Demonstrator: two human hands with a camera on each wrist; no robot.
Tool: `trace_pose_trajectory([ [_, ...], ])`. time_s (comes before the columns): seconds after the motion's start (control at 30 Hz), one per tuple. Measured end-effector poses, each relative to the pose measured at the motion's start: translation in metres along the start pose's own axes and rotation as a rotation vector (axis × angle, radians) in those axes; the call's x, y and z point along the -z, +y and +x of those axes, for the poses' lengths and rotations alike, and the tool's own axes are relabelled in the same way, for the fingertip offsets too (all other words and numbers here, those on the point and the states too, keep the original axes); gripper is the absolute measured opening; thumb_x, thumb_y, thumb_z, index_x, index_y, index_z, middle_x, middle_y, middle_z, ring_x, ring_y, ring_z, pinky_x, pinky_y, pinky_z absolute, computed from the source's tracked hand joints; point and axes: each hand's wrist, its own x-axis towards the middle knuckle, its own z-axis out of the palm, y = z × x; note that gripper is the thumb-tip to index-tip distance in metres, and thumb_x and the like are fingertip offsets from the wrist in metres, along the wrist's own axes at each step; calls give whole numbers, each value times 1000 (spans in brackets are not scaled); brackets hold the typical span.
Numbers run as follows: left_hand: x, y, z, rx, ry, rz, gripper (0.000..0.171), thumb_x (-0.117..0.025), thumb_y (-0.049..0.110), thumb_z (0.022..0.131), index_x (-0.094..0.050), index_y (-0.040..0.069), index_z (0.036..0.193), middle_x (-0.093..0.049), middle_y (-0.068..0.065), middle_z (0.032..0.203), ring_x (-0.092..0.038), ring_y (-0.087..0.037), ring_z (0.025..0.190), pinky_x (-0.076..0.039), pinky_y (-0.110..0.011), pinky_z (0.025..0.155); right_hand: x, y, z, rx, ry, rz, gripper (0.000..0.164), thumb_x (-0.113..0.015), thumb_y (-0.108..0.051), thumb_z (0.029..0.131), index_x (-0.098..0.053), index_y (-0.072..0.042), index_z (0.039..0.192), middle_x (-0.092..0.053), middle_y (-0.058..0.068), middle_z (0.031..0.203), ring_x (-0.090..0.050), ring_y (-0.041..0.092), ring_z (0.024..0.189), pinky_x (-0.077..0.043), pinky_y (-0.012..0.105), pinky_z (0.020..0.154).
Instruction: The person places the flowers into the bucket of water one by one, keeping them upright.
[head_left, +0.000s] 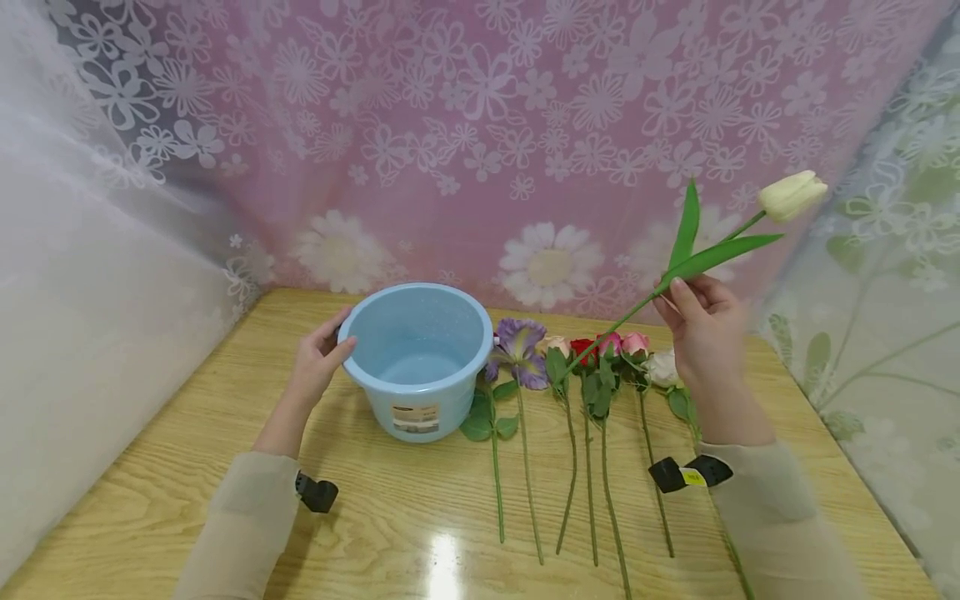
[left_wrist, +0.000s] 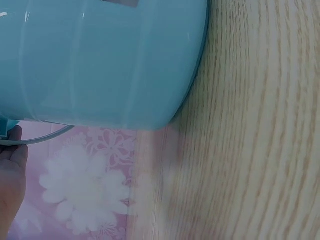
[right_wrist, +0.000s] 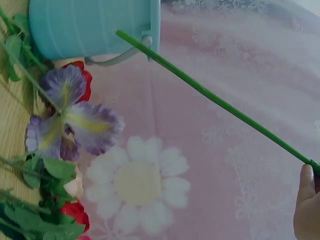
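Note:
A light blue bucket (head_left: pixel 420 375) with a label on its front stands on the wooden table, its inside bare. My left hand (head_left: pixel 318 358) grips the bucket's rim at its left side, thumb over the edge; in the left wrist view the fingers are beside the bucket's handle (left_wrist: pixel 47 137). My right hand (head_left: pixel 708 333) pinches the green stem of a white tulip (head_left: pixel 793 197) just below its leaves. The tulip is raised above the table, bloom up to the right, with the stem's lower end (right_wrist: pixel 122 35) slanting down toward the bucket.
To the right of the bucket several flowers lie in a row, stems toward me: a purple iris (head_left: pixel 519 350), a red rose (head_left: pixel 583 350), a pink rose (head_left: pixel 635 342) and a white flower (head_left: pixel 663 367). A pink flowered curtain (head_left: pixel 450 167) hangs behind the table (head_left: pixel 360 517).

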Motion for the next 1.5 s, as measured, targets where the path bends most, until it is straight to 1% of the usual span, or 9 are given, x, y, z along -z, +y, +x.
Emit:
trace_pose_trajectory([
  [0.13,1,0,0,-21,4,7,47,-50,-1,87,-34,-10,130,-37,-30,129,-47,-19,107,-45,-18,78,-11,4,2,-2,16,62,22,-61,1,79,-58,9,99,-59,15,86,-61,21,79,-50,28,72],
  [0.27,1,-2,0,-51,29,3,45,-50,-5,85,-37,-13,128,-38,-30,127,-48,-15,105,-44,-17,79,-23,8,5,-36,45,100,25,-63,0,77,-57,8,100,-58,15,87,-61,21,78,-50,27,72],
  [0.43,2,-4,-2,-62,43,15,44,-50,-6,85,-38,-13,127,-40,-30,126,-48,-19,106,-44,-17,79,-38,13,9,-70,84,107,24,-64,-1,77,-58,7,98,-58,15,86,-60,21,77,-50,27,71],
  [0.57,2,-4,-2,-49,48,28,44,-51,-3,85,-39,-11,127,-40,-30,126,-49,-21,105,-44,-17,78,-47,18,12,-67,72,121,20,-63,-1,78,-58,6,95,-57,14,84,-60,20,75,-50,26,69],
  [0.77,0,-3,-1,-61,50,48,44,-51,-6,84,-40,-12,126,-42,-30,125,-47,-31,107,-45,-17,77,-58,25,15,-74,66,142,19,-62,-1,78,-58,6,96,-57,15,84,-60,20,75,-50,25,70],
  [0.93,-1,-3,0,-60,40,44,44,-51,-6,84,-39,-11,127,-42,-29,125,-47,-29,106,-45,-17,77,-67,31,18,-74,71,131,19,-61,-1,79,-58,6,96,-58,15,86,-60,20,78,-50,26,72],
  [1.07,0,-4,1,-67,35,45,44,-52,-4,85,-40,-11,127,-42,-28,125,-47,-30,106,-45,-18,78,-76,40,20,-76,47,90,17,-59,-2,81,-58,4,97,-58,14,88,-60,20,81,-49,26,73],
  [1.3,1,-3,1,-64,40,59,44,-52,-4,85,-40,-11,127,-41,-28,126,-45,-31,110,-43,-17,80,-96,65,19,-86,-48,-88,19,-57,-3,83,-58,4,101,-60,11,89,-58,22,88,-47,30,80],
  [1.5,-1,-1,1,-60,42,61,43,-52,-4,85,-40,-11,126,-42,-27,126,-46,-27,110,-43,-17,81,-110,86,13,-133,-120,-202,21,-56,-4,85,-56,4,104,-59,10,93,-57,22,91,-43,35,86],
])
